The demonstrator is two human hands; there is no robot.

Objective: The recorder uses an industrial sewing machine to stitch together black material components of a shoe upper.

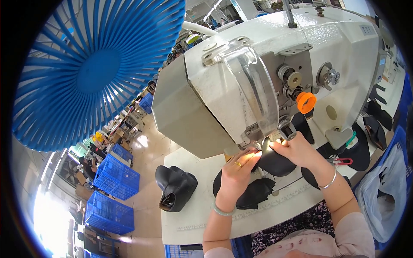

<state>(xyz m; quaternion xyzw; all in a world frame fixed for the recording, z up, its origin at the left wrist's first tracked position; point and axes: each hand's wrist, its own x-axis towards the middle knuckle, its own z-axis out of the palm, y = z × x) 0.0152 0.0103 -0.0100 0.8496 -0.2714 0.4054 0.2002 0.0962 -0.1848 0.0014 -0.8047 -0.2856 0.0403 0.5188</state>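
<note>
A black leather piece (279, 164) lies under the needle area of a large white sewing machine (206, 99). My left hand (239, 168), with a gold ring, has its fingers pressed together on the piece's left side, close beside the needle. On the other side, my right hand (297, 150) pinches the upper right edge between thumb and fingers. Exactly where the needle meets the leather is hidden by fingers and machine parts. More black cut pieces (256, 194) lie on the white table (206, 217) under and beside my wrists.
A folded black leather boot part (176, 187) stands at the table's left. Red-handled snips (343, 161) and a green-handled tool (351, 139) lie right of my right arm. A big blue fan (99, 71) fills the upper left. Blue crates (109, 213) stand on the floor.
</note>
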